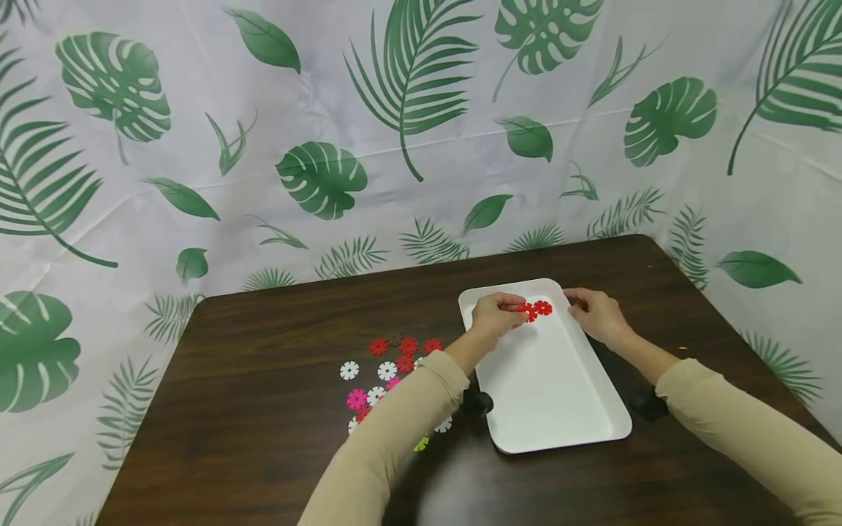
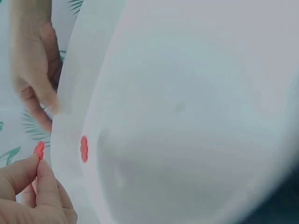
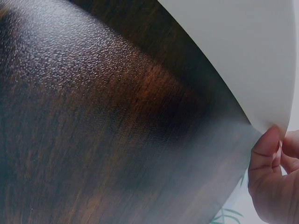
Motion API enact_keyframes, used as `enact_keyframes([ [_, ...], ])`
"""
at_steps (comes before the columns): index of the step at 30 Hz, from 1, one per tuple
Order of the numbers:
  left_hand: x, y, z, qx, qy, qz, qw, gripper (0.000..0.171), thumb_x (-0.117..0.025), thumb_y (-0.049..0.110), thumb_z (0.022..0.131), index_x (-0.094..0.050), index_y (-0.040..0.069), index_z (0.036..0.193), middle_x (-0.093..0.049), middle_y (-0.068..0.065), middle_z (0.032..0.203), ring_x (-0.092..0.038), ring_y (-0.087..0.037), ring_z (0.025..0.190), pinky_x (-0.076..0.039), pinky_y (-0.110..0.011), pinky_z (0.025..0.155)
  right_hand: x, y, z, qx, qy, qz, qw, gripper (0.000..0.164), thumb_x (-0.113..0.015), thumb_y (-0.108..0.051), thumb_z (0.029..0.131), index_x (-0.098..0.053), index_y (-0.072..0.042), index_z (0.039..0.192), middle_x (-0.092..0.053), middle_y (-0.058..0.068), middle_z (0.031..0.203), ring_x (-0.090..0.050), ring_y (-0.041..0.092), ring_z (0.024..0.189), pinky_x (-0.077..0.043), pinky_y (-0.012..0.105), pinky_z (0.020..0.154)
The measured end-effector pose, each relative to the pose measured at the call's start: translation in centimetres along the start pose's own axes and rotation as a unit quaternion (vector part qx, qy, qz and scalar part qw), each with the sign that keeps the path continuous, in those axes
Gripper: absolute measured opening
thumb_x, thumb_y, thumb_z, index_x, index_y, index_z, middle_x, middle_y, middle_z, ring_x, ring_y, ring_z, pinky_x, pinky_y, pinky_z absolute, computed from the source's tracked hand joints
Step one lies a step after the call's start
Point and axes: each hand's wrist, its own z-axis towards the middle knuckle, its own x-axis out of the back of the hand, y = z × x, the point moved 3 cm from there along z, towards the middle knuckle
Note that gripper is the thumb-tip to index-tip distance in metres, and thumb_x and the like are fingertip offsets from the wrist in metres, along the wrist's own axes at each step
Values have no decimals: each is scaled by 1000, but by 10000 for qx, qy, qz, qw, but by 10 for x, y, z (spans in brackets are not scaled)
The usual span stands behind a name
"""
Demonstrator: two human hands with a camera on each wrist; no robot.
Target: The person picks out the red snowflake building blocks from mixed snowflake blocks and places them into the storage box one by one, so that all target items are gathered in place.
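Above the far end of the white tray (image 1: 552, 372), my left hand (image 1: 496, 315) pinches a red notched disc (image 2: 39, 150) between thumb and fingertips. Another red disc (image 1: 543, 307) lies in the tray near its far edge. At the tray's far right corner, my right hand (image 1: 597, 315) holds the rim, its thumb (image 3: 267, 142) against the wall and its fingers partly hidden. Left of the tray, several loose notched discs lie spread out, among them white discs (image 1: 349, 370), red discs (image 1: 378, 346) and a pink disc (image 1: 357, 399). My left forearm hides part of the spread.
The dark wooden table (image 1: 250, 394) carries everything, its back edge close to a leaf-patterned cloth (image 1: 421, 197). Near the front of the spread is a yellow-green disc (image 1: 422, 443); a brown disc (image 1: 395, 339) lies at the back of it.
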Motion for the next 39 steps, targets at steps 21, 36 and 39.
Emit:
enact_keyframes([
  [21, -47, -26, 12, 128, 393, 693, 9967, 13, -71, -9, 74, -70, 1, 83, -62, -3, 73, -50, -9, 60, -55, -25, 65, 0, -3, 0, 90, 4, 13, 10000, 38, -53, -2, 93, -49, 7, 129, -58, 22, 93, -54, 24, 74, -55, 31, 64],
  [36, -60, -24, 17, -889, 517, 2060, 9731, 11, -71, -3, 76, -72, 5, 83, -66, -3, 71, -52, -8, 64, -47, -15, 60, 3, -3, -1, 230, 235, -75, 9994, 36, -54, 0, 91, -52, 8, 126, -56, 18, 84, -51, 23, 70, -49, 26, 57],
  [39, -61, -24, 17, -1065, 555, 2198, 9681, 13, -71, -4, 76, -73, 6, 84, -66, -3, 72, -53, -9, 66, -46, -15, 63, 3, -4, -1, 232, 250, -59, 9994, 36, -55, 1, 91, -52, 8, 126, -56, 18, 84, -50, 22, 69, -50, 26, 58],
])
